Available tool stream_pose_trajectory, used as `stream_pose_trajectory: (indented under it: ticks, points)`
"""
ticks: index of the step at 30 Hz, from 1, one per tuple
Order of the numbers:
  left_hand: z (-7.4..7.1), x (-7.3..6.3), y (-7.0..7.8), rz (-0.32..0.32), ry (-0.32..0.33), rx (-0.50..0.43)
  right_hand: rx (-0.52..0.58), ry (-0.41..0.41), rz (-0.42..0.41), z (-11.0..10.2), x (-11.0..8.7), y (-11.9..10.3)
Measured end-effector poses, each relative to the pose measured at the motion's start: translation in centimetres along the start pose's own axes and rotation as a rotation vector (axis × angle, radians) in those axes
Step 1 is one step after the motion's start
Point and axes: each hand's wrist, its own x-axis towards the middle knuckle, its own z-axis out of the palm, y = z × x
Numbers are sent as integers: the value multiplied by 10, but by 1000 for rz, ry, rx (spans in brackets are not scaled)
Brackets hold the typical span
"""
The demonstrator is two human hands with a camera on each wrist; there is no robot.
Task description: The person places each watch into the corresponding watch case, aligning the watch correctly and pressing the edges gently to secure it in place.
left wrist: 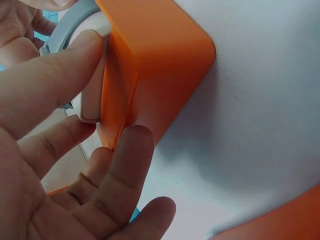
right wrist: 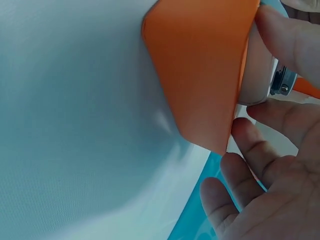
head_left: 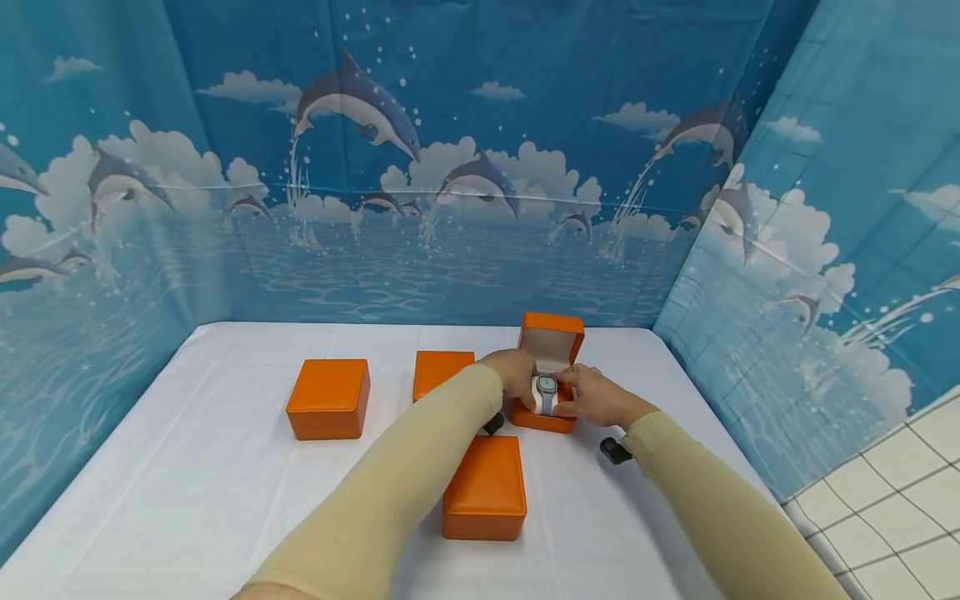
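Note:
An orange box (head_left: pixel 542 422) stands at the back right with its lid (head_left: pixel 557 323) raised. In its mouth sits a wristwatch (head_left: pixel 547 385) with a grey strap, wrapped round a pale cushion (left wrist: pixel 92 97). My left hand (head_left: pixel 516 377) pinches the cushion's left end between thumb and forefinger, the other fingers spread beside the box wall. From the right, my right hand (head_left: pixel 600 398) pinches the opposite end of the cushion (right wrist: pixel 256 82). Seen from both wrists, the cushion stands partly above the box rim.
Three closed orange boxes share the white tablecloth (head_left: pixel 217 483): one box (head_left: pixel 327 398) at the left, another box (head_left: pixel 441 371) partly behind my left forearm, and a third box (head_left: pixel 486 492) in front. A dolphin-printed curtain (head_left: pixel 465 250) hangs behind the table.

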Motion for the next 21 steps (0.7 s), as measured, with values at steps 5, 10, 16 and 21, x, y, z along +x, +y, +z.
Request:
stream_pose_trajectory:
  ticks: [5,10,16,21]
  points:
    - [-1,-3,2,0,-7,-6,-29,-7,-8,0,-1,0]
    - [1,-1,3,-6,-17,21,-52,-10,-2,2,-1,0]
    - [2,0,4,-17,-20,34,-77,3,25,4,-2,-2]
    - [3,-2,5,-35,-20,8,-69,-12,70,4,-1,-5]
